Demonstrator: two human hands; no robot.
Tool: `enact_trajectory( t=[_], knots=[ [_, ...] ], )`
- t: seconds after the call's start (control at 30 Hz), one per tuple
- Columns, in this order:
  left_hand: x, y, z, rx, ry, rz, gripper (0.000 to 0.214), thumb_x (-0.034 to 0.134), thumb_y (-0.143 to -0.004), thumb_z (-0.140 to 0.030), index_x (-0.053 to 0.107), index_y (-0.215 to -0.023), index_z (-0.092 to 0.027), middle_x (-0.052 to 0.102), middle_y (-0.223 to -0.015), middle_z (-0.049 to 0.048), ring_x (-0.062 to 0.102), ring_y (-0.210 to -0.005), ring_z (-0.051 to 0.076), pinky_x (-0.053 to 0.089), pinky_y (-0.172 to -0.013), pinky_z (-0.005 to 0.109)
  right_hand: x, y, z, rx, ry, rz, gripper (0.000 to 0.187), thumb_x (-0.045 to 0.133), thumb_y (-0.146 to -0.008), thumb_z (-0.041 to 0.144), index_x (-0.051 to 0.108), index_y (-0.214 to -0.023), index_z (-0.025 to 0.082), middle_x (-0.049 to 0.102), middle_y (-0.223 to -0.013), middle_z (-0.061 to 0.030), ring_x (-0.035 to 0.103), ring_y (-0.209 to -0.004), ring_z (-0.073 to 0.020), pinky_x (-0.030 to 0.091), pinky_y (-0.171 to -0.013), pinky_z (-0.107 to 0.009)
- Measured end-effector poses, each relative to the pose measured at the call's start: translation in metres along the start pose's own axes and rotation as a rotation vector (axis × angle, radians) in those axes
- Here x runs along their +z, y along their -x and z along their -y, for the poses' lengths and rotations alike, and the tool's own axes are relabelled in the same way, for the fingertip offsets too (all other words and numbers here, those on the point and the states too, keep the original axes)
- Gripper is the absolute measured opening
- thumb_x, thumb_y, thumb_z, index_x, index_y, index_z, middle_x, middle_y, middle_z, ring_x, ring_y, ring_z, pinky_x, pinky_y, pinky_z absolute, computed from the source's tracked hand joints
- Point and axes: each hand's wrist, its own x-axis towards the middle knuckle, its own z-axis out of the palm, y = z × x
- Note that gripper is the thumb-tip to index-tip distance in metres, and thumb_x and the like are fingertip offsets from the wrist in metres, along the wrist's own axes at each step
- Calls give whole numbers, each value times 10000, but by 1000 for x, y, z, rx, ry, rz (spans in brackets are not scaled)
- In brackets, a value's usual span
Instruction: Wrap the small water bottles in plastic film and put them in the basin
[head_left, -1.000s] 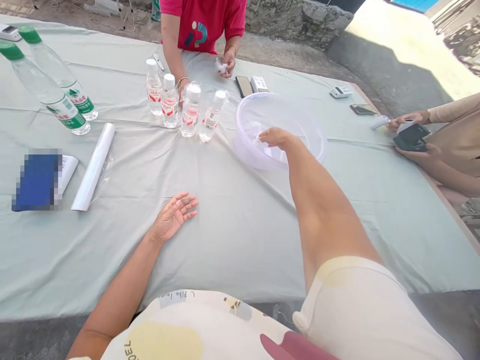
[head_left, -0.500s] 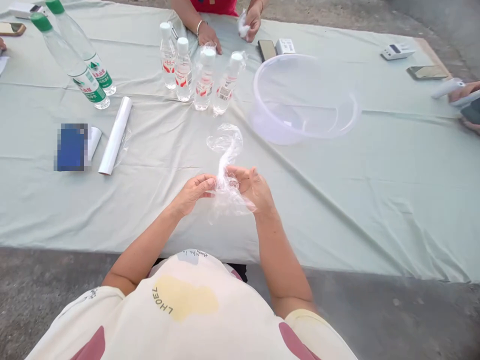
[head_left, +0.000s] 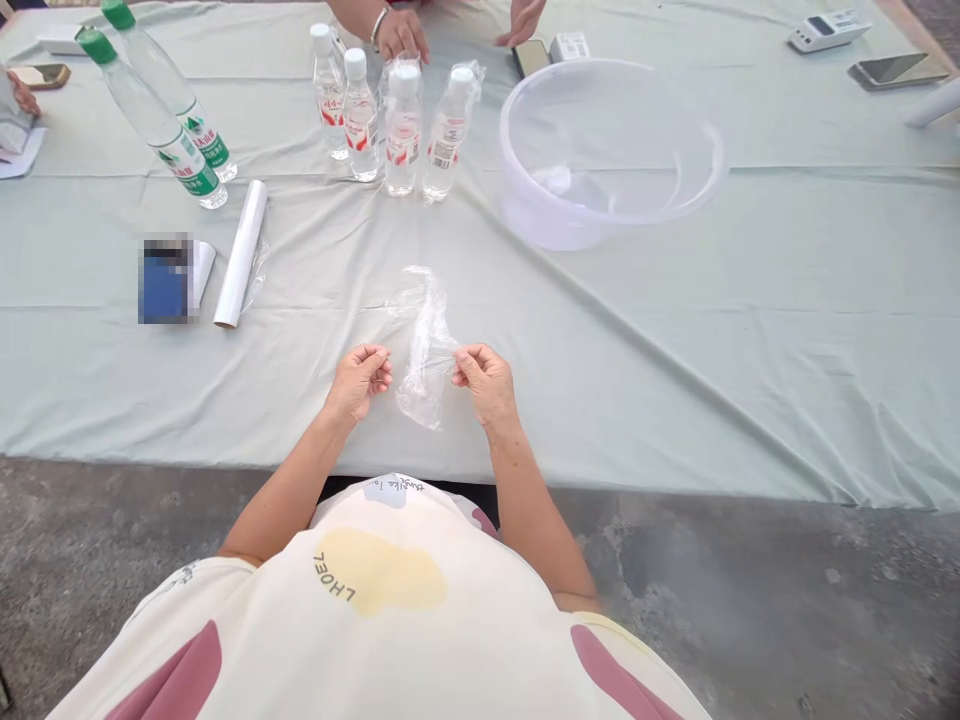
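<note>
A crumpled sheet of clear plastic film (head_left: pixel 421 362) stretches between my hands, just above the cloth-covered table (head_left: pixel 645 390). Thumb and fingertips of my right hand (head_left: pixel 487 382) pinch its right edge. On the other side my left hand (head_left: pixel 358 384) is closed in a pinch too, with thin film running to its fingertips. The middle of the film is bunched into a whitish twist, and its lower end hangs loose. Beyond my left hand lies a white roll of plastic film (head_left: pixel 241 255), a loose flap at its side.
Small water bottles (head_left: pixel 401 130) stand ahead, two with film over their tops. A translucent basin (head_left: pixel 517 205) holds a white wad (head_left: pixel 553 180). Tall green-capped bottles (head_left: pixel 184 150) and a blurred blue item (head_left: pixel 166 282) are left. A co-worker's hands (head_left: pixel 403 36) rest across the table.
My hands have drawn apart, pulling the film between them. The co-worker's right-side hand no longer holds the white wad; a white wad now lies in the basin. The view has shifted.
</note>
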Motion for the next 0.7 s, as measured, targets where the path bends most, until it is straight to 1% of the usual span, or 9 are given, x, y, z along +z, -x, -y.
enact_trajectory(
  t=[0.13, 0.27, 0.33, 0.4, 0.47, 0.5, 0.53, 0.6, 0.7],
  knots=[
    [-10, 4, -5, 13, 25, -48, 231, 777, -730, -295, 609, -835, -174, 636, -750, -8, 648, -665, 110, 495, -598, 227, -12, 2, -2, 65, -175, 16, 283, 771, -704, 446, 606, -728, 217, 604, -744, 23, 590, -695, -106, 484, -665, -236],
    [6, 1, -5, -16, -61, 87, 249, 757, -805, -324, 666, -977, -169, 698, -998, 66, 693, -964, 179, 542, -868, 323, -19, 9, 5, 115, -476, 216, 316, 760, -672, 390, 492, -677, 223, 703, -1113, -33, 661, -1025, -208, 548, -807, -328],
    [21, -4, -4, -101, -87, 222, 330, 753, -820, -427, 675, -1017, -173, 706, -1049, 90, 682, -1017, 204, 535, -891, 343, -21, 13, 10, 91, -541, 305, 341, 721, -679, 403, 432, -669, 223, 680, -1247, -38, 659, -1079, -244, 560, -816, -384],
    [35, -9, -2, -233, -57, 435, 459, 721, -808, -583, 681, -994, -165, 721, -1021, 113, 688, -1010, 246, 549, -845, 362, -24, 15, 12, 60, -538, 358, 352, 685, -682, 427, 399, -670, 224, 662, -1300, -45, 673, -1054, -263, 568, -766, -406],
    [46, -13, -2, -322, 16, 635, 535, 720, -763, -664, 683, -934, -158, 731, -958, 115, 702, -960, 270, 564, -782, 366, -27, 16, 11, 59, -517, 391, 341, 668, -684, 433, 397, -678, 227, 696, -1215, -58, 696, -998, -273, 571, -705, -401],
    [50, -14, -2, -323, 59, 686, 511, 760, -738, -636, 680, -902, -159, 735, -942, 105, 707, -934, 263, 568, -769, 359, -30, 15, 10, 69, -511, 393, 327, 668, -690, 425, 406, -684, 230, 718, -1128, -59, 706, -972, -270, 571, -677, -384],
    [52, -16, -2, -301, 100, 694, 455, 815, -714, -563, 671, -871, -161, 739, -943, 92, 711, -915, 249, 572, -769, 351, -32, 14, 8, 81, -509, 379, 315, 672, -697, 413, 416, -690, 231, 728, -1044, -53, 713, -945, -259, 567, -649, -355],
    [51, -19, -4, -239, 157, 622, 356, 891, -669, -366, 644, -831, -165, 744, -970, 64, 718, -894, 217, 576, -771, 329, -40, 10, 2, 97, -512, 302, 303, 690, -706, 386, 431, -693, 229, 733, -968, -39, 719, -874, -215, 552, -592, -288],
    [39, -25, -10, -197, 162, 452, 342, 896, -633, -199, 599, -800, -167, 737, -930, 38, 723, -803, 173, 552, -662, 261, -54, 4, -7, 80, -509, 156, 319, 729, -695, 351, 438, -681, 219, 742, -1033, -29, 702, -771, -145, 550, -557, -231]
  ],
)
